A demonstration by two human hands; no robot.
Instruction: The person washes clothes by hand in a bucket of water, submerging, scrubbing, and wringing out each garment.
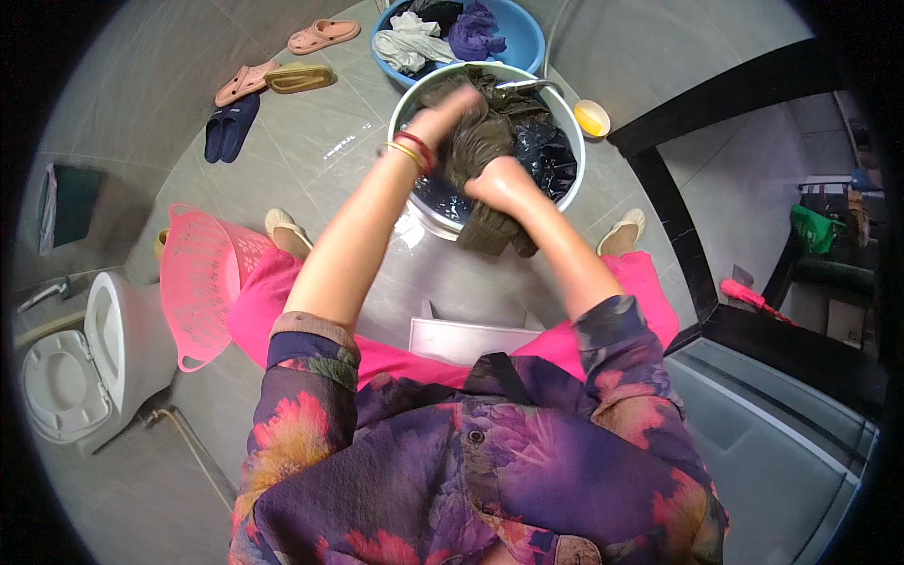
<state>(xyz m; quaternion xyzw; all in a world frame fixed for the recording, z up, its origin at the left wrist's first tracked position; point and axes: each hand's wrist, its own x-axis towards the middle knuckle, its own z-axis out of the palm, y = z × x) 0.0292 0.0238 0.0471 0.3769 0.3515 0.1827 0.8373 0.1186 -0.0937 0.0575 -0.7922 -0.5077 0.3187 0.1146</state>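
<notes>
A wet olive-brown garment is bunched over a round white-rimmed tub. My right hand is closed in a fist around it, and a ribbed end of the cloth hangs over the near rim. At the upper left of the bunched cloth is my left hand, with a red and a yellow bangle on its wrist; motion smears its fingers, so their grip is unclear. Dark wet clothes lie in dark water inside the tub.
Behind the tub, a blue basin holds white, purple and black clothes. A small bowl with something yellow sits to the right. Left are a pink basket, slippers and a toilet. A low white stool stands between my legs.
</notes>
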